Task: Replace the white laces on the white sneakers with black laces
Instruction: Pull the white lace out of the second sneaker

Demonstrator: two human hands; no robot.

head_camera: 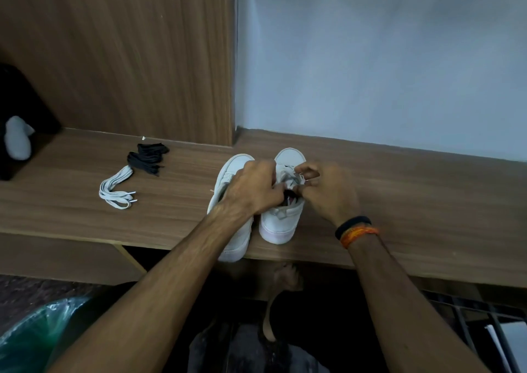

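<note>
Wooden shelf carries two white sneakers side by side at its front edge, toes away from the person. Over the right sneaker, the left hand curls its fingers at the tongue, while the right hand pinches the white lace. Farther left lie a loose white lace bundle and black laces, touching.

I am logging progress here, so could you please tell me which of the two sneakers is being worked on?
The right sneaker: both hands meet over its lace area, while the left sneaker only lies under the left forearm.
</note>
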